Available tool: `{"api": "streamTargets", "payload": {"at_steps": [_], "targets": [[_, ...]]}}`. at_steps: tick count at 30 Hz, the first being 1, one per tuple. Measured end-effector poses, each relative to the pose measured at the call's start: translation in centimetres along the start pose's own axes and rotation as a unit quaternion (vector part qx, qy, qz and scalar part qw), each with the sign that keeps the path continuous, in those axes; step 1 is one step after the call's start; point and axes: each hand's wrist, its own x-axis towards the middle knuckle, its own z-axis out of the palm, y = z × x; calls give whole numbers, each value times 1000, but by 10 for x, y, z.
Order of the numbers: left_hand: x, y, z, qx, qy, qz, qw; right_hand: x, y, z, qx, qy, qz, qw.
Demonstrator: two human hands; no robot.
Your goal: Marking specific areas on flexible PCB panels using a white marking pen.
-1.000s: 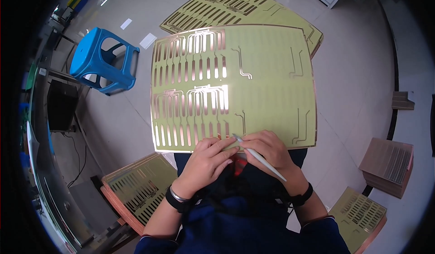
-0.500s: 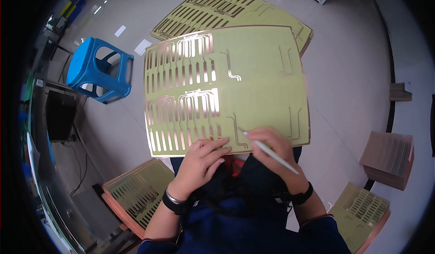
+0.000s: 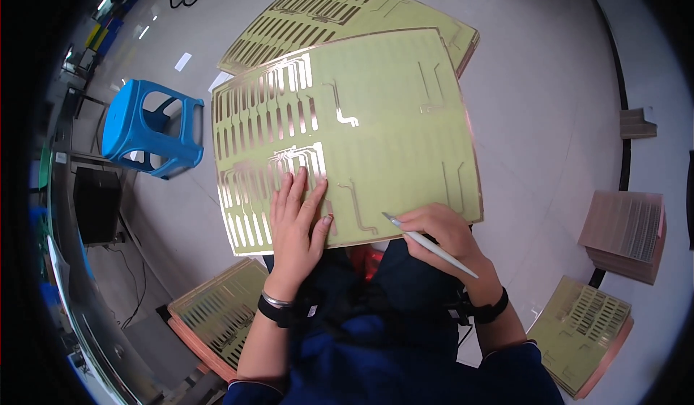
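Observation:
In front of me lies a large yellow-green circuit board panel (image 3: 390, 137) with copper traces, its near edge over my lap. Rows of copper strips cover its left part; thin bent lines run across the right. My left hand (image 3: 296, 220) rests flat on the lower-left strips, fingers spread. In my right hand (image 3: 444, 235) is a craft knife (image 3: 437, 253) with a pale handle, held like a pen. Its tip points up and left, close to the panel beside a bent trace; whether it touches I cannot tell.
Beyond the panel sits a stack of similar panels (image 3: 412, 18). More stacks lie at lower left (image 3: 217, 304) and lower right (image 3: 578, 333). A blue plastic stool (image 3: 152, 130) stands to the left, and a pile of brownish boards (image 3: 622, 231) to the right.
My left hand has moved up from the near edge onto the copper strips and flattened. The knife has shifted only slightly. The whole view has turned a little.

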Motion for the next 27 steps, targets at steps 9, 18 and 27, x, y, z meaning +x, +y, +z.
{"api": "streamTargets", "payload": {"at_steps": [9, 18, 27], "targets": [[1, 2, 2, 28, 11, 15, 999, 1, 0, 2, -11, 18, -1, 1000], [1, 2, 1, 31, 12, 15, 999, 1, 0, 3, -6, 21, 4, 1000], [1, 1, 2, 32, 7, 12, 999, 0, 1, 4, -16, 25, 1, 1000]]}}
